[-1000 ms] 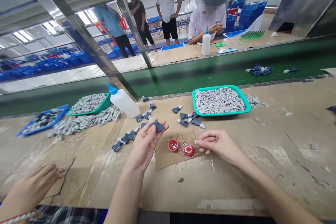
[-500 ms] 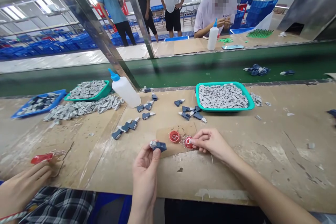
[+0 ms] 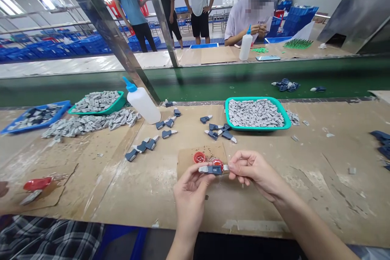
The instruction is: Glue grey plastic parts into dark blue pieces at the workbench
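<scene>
My left hand (image 3: 191, 189) grips a dark blue plastic part (image 3: 214, 170) that has a light grey piece at its left end. Between the thumb and fingers of my right hand (image 3: 251, 170) is a small grey plastic piece (image 3: 226, 167), held at the right end of the blue part; whether it is seated inside cannot be made out. Just behind lie two small red caps with clear liquid, the left red cap (image 3: 199, 157) in full view and the right red cap (image 3: 217, 163) partly covered by the blue part. Both stand on a cardboard piece (image 3: 185, 154).
A teal tray (image 3: 257, 128) of grey pieces stands behind my hands. Several blue-and-grey parts (image 3: 143, 146) lie to the left, near a white squeeze bottle (image 3: 143, 103). A co-worker's hand (image 3: 3, 189) is at the left edge by a red spoon-like item (image 3: 37, 183). Behind runs a green belt (image 3: 195, 83).
My right hand has lifted the grey piece from the right red cap to the blue part. My left hand has moved right to meet it. The co-worker's hand has drawn back left.
</scene>
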Available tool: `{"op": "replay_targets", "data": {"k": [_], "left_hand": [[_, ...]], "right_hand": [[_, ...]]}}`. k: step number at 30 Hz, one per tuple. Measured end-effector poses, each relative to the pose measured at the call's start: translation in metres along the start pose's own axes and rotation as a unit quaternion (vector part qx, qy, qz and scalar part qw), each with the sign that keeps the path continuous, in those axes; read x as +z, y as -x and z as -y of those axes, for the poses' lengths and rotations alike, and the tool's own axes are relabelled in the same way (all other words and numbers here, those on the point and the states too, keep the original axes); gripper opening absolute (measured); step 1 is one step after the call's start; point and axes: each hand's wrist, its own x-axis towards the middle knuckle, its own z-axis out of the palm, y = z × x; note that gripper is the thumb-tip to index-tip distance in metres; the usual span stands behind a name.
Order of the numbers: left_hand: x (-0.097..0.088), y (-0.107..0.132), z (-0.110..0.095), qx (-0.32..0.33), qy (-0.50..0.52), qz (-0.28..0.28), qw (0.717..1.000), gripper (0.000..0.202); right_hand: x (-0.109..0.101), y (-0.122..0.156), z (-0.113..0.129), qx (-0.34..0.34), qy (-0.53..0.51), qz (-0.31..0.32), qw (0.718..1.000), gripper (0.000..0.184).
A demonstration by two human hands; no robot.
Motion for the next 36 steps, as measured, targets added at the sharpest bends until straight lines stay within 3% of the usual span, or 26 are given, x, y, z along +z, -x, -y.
{"op": "replay_targets", "data": {"k": [13,19,23,25,28,29,31,33,35,36], "left_hand": [[0.012,0.005,-0.006,0.041,-0.026,0.03,0.998,0.02],[0.015,0.005,-0.006,0.064,-0.051,0.047,0.996,0.019],[0.013,-0.001,-0.005,0.004,-0.042,0.069,0.997,0.035],[0.011,-0.008,-0.007,-0.033,-0.045,0.082,0.995,0.044],[0.005,-0.027,-0.018,-0.009,-0.106,0.106,0.989,0.05],[0.001,-0.037,-0.023,0.02,-0.135,0.111,0.984,0.053],[-0.009,-0.062,-0.032,0.088,-0.206,0.109,0.969,0.06],[-0.021,-0.094,-0.036,0.153,-0.314,0.097,0.932,0.063],[-0.031,-0.128,-0.034,0.203,-0.462,0.1,0.858,0.062],[-0.035,-0.143,-0.031,0.221,-0.532,0.113,0.81,0.061]], "right_hand": [[0.003,0.002,-0.002,0.006,0.061,0.018,0.998,0.033],[0.001,0.009,0.002,0.021,0.091,0.066,0.993,0.038],[0.009,0.008,0.005,-0.025,0.1,0.033,0.994,0.034],[0.01,0.004,0.01,-0.03,0.105,0.046,0.993,0.033],[-0.003,-0.011,0.03,-0.048,0.165,0.082,0.982,0.033],[-0.013,-0.019,0.04,-0.074,0.208,0.067,0.973,0.033],[-0.042,-0.04,0.061,-0.147,0.32,-0.034,0.935,0.029],[-0.075,-0.065,0.082,-0.208,0.465,-0.186,0.84,0.019],[-0.103,-0.091,0.098,-0.187,0.594,-0.26,0.738,0.02],[-0.113,-0.103,0.104,-0.175,0.637,-0.269,0.7,0.022]]}}
